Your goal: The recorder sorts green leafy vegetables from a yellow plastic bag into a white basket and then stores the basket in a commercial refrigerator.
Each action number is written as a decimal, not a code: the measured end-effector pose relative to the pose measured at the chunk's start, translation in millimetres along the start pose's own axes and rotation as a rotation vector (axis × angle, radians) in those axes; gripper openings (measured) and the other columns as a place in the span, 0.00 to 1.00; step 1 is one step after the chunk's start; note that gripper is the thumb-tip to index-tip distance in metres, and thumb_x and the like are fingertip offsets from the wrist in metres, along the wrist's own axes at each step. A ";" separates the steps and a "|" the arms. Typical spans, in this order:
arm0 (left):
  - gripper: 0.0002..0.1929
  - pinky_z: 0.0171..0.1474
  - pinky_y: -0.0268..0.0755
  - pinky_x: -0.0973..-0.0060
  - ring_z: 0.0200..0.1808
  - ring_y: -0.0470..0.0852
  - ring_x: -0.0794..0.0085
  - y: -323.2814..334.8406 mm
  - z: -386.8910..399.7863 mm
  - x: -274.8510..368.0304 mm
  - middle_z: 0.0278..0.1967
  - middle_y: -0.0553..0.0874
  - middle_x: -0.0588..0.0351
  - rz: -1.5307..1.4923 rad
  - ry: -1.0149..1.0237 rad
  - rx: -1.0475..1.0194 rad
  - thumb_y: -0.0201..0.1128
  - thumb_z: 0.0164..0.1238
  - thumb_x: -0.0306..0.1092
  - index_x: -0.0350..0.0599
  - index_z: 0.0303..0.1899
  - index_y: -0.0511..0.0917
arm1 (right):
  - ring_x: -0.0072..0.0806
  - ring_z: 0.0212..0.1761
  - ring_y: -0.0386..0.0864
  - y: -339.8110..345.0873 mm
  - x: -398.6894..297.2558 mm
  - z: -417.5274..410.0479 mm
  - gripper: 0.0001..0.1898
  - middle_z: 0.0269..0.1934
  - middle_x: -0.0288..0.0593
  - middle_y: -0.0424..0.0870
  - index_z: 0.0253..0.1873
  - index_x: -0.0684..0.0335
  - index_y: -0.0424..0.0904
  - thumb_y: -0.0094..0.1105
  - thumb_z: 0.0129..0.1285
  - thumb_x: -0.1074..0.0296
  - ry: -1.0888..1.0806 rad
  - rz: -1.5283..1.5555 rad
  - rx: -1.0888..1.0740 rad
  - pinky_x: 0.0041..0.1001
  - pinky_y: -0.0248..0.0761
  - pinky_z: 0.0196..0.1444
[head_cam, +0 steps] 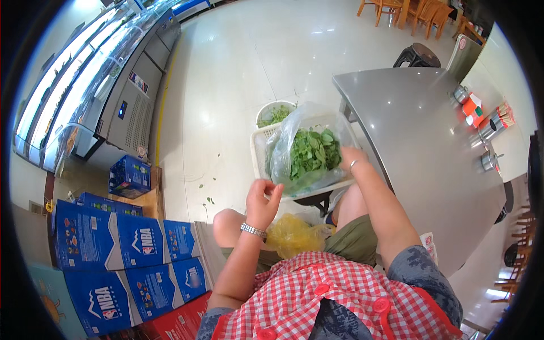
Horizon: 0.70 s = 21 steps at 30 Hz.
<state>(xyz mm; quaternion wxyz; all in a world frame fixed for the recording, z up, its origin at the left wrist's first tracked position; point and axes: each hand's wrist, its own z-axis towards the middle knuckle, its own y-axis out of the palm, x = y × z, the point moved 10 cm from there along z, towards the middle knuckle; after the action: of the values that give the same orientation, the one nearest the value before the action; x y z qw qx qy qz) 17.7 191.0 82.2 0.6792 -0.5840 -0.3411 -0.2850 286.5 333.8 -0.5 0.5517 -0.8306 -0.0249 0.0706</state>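
A clear plastic bag (282, 148) lies open in a white plastic basket (255, 158), with a heap of green leafy vegetables (312, 153) inside it. My right hand (352, 159) is at the right side of the leaves; it is blurred, and its fingertips are hard to make out. Over the basket's near left corner is my left hand (263, 202), its fingers curled and the thumb raised. Whether it pinches anything small does not show. A yellow plastic bag (291, 236) rests between my legs.
Behind the basket stands a white tub (260, 114) holding green stems. A steel-grey table (408, 123) borders the right. Stacked blue cartons (142, 242) fill the lower left, below a refrigerated display case (138, 100). Loose leaves (210, 199) dot the tiled floor. A black stool part (318, 200) shows beneath the basket.
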 end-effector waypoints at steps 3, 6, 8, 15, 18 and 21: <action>0.20 0.40 0.71 0.72 0.38 0.79 0.63 -17.7 29.9 57.1 0.40 0.80 0.49 0.218 0.262 0.262 0.68 0.54 0.38 0.38 0.46 0.76 | 0.44 0.44 0.81 9.5 11.9 -5.7 0.12 0.40 0.47 0.84 0.46 0.59 0.79 0.53 0.58 0.68 0.038 -0.023 0.020 0.38 0.74 0.47; 0.17 0.37 0.69 0.75 0.35 0.78 0.68 -10.4 54.5 49.2 0.37 0.80 0.51 0.408 0.324 0.340 0.67 0.56 0.34 0.38 0.45 0.76 | 0.42 0.46 0.80 -1.7 -3.6 -21.5 0.12 0.43 0.47 0.83 0.44 0.60 0.79 0.54 0.59 0.63 -0.027 0.063 0.041 0.39 0.74 0.47; 0.16 0.37 0.68 0.76 0.34 0.77 0.69 -7.4 69.4 35.8 0.34 0.79 0.52 0.411 0.274 0.306 0.66 0.56 0.33 0.38 0.44 0.76 | 0.42 0.48 0.80 -8.8 -7.0 -23.7 0.13 0.45 0.47 0.82 0.44 0.60 0.79 0.55 0.59 0.60 -0.022 0.090 0.122 0.38 0.74 0.47; 0.05 0.27 0.60 0.84 0.26 0.67 0.87 -10.9 59.0 3.5 0.26 0.75 0.66 -0.473 -0.073 0.082 0.56 0.67 0.30 0.40 0.38 0.77 | 0.43 0.46 0.79 19.0 16.7 -4.8 0.18 0.50 0.46 0.80 0.50 0.54 0.77 0.57 0.58 0.53 0.090 -0.006 -0.010 0.41 0.73 0.47; 0.06 0.31 0.62 0.86 0.29 0.69 0.88 -32.1 49.1 -0.1 0.31 0.78 0.67 -0.596 -0.055 0.138 0.54 0.69 0.27 0.40 0.42 0.77 | 0.42 0.45 0.80 28.9 32.7 3.1 0.15 0.49 0.45 0.81 0.48 0.53 0.79 0.57 0.57 0.57 0.137 -0.008 -0.081 0.40 0.73 0.46; 0.06 0.49 0.65 0.83 0.40 0.76 0.81 -35.1 40.0 0.1 0.38 0.82 0.62 -0.741 -0.154 0.075 0.54 0.68 0.27 0.39 0.42 0.78 | 0.39 0.42 0.80 -8.2 18.2 -15.3 0.09 0.44 0.41 0.82 0.41 0.53 0.81 0.55 0.58 0.63 0.007 0.157 0.218 0.35 0.74 0.41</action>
<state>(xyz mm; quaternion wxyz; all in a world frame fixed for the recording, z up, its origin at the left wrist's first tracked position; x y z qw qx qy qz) -15.0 225.0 106.7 0.5234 -0.4154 -0.5895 -0.4537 307.0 325.2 11.2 0.6315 -0.7655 0.0499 0.1128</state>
